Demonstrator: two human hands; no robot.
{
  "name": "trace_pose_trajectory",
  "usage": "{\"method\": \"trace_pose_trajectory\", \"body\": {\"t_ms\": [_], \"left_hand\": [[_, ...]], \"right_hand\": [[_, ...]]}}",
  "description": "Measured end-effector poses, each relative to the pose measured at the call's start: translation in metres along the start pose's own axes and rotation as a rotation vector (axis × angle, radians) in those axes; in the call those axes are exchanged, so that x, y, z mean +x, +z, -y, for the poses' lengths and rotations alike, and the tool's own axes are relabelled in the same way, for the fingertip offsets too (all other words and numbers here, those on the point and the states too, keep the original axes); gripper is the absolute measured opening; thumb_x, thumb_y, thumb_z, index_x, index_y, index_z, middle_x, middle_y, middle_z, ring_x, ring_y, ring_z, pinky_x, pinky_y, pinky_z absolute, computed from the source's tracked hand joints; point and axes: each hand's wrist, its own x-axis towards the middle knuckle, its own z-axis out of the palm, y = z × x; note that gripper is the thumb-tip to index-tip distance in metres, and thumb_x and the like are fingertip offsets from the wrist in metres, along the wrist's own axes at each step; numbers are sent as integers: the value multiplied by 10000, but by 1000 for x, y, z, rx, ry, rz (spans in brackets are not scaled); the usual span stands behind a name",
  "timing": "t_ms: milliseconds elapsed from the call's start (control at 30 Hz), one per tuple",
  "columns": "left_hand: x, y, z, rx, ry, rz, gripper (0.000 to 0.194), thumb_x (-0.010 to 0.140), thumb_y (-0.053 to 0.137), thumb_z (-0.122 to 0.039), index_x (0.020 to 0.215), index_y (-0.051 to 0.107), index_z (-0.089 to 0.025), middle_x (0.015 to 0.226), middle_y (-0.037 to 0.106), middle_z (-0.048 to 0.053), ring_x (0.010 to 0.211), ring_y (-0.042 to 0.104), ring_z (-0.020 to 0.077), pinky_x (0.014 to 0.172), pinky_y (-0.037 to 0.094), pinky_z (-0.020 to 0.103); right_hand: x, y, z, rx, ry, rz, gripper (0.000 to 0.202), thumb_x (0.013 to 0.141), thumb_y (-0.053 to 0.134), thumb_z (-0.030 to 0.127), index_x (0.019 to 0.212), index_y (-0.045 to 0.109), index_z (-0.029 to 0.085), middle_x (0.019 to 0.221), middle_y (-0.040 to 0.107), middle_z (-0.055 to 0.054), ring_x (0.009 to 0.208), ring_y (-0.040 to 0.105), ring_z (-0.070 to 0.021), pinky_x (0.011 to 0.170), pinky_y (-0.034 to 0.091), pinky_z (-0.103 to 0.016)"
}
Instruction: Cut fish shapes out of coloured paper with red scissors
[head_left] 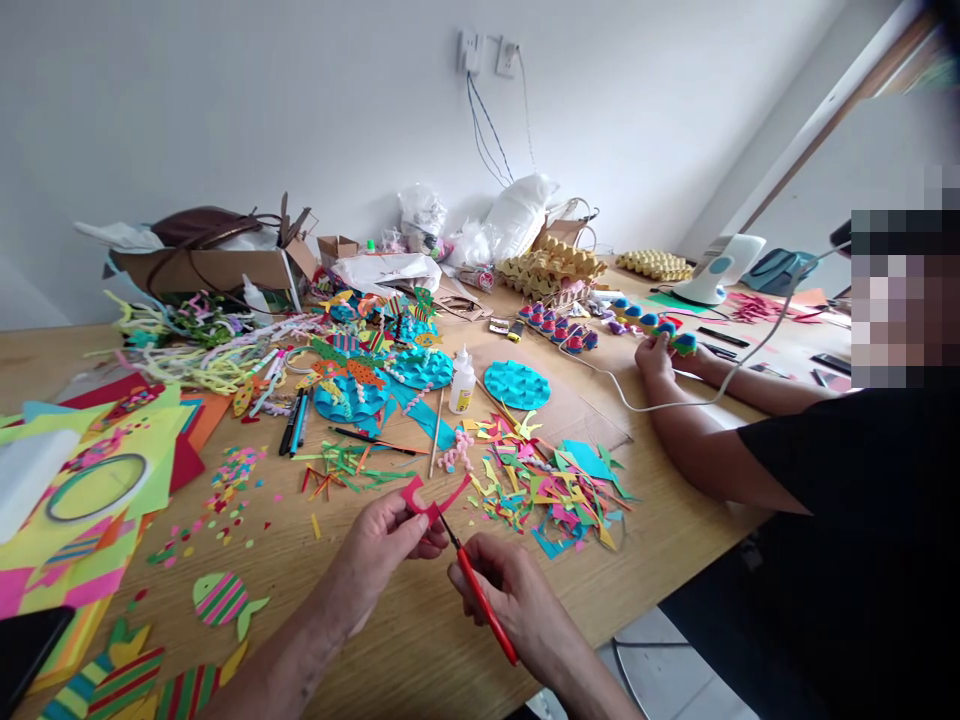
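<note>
My left hand [386,540] pinches a piece of red paper [426,497] between thumb and fingers, above the front of the wooden table. In my right hand [510,590] are red-handled scissors [484,600], their blades up against the paper's lower edge. One strip of the paper sticks out to the right past the blades. Just beyond my hands lie a curled pink pipe cleaner [456,452] and a heap of coloured paper scraps [540,475]. A white glue bottle [462,385] stands upright behind them, beside a blue painted egg-carton disc [517,384].
At the right, a co-worker's hands [664,350] hold a painted egg-carton strip [646,318]. A white cable [675,405] crosses the table there. Striped paper fish [225,598] and coloured sheets [161,440] lie at left. Egg cartons [551,268] and a box [202,275] stand at the back.
</note>
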Motion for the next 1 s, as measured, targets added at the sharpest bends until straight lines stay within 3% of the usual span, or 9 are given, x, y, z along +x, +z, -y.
{"method": "trace_pose_trajectory", "body": {"t_ms": [400,633,867,1000], "left_hand": [[9,11,-8,31,-66,94,143,662,630,-281,688,580,-150,654,688,10,632,631,132,624,503,258],[28,17,-11,105,-95,151,140,656,621,-280,676,572,-151,668,661,6,597,616,122,611,488,266],[32,18,-13,268,-172,313,106,651,598,-248,642,557,-151,590,617,-10,518,588,121,536,455,262],[31,18,-12,351,-212,395,29,643,559,-180,628,557,-154,561,583,-30,507,573,118,529,457,264]], "right_hand": [[-1,-4,-5,71,33,-40,264,765,482,387,604,449,180,485,442,40,421,429,-91,401,313,-192],[6,-14,-15,207,48,-187,348,764,491,490,600,422,191,438,417,62,368,391,-79,368,311,-191],[14,-37,-9,330,-137,-336,277,673,686,374,725,499,176,680,540,14,619,509,-126,570,420,-234],[24,-40,8,400,-161,-246,307,596,744,308,745,506,184,727,556,15,684,540,-144,647,431,-257]]}}
